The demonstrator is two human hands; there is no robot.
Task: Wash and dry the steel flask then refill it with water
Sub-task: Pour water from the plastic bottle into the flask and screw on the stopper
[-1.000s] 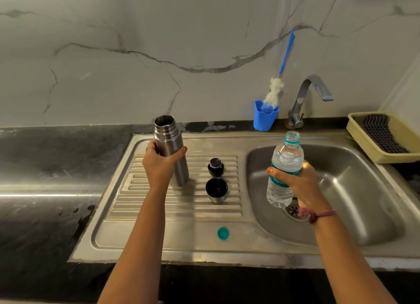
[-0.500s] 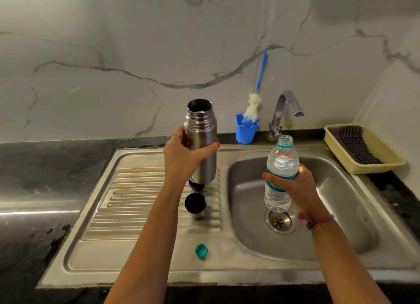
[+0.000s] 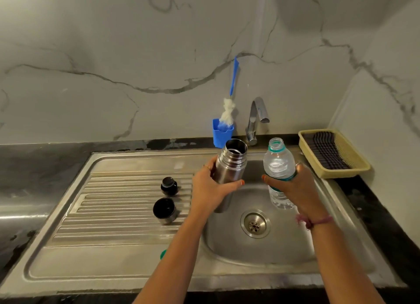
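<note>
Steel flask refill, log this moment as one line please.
phase: pre-pour | left hand: holds open steel flask over sink | right hand: holds uncapped water bottle upright | pouring: not yet

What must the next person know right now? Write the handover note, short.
Left hand grips the steel flask, mouth open, held over the sink basin.
Right hand grips the uncapped plastic water bottle, upright beside the flask; it holds water.
Flask stopper and cup lid sit on the drainboard; the green bottle cap lies near the front edge, partly hidden by the forearm.
Done: flask and bottle both opened. No pouring is visible.
Left: pour water into the flask, then likely fit stopper and lid.
</note>
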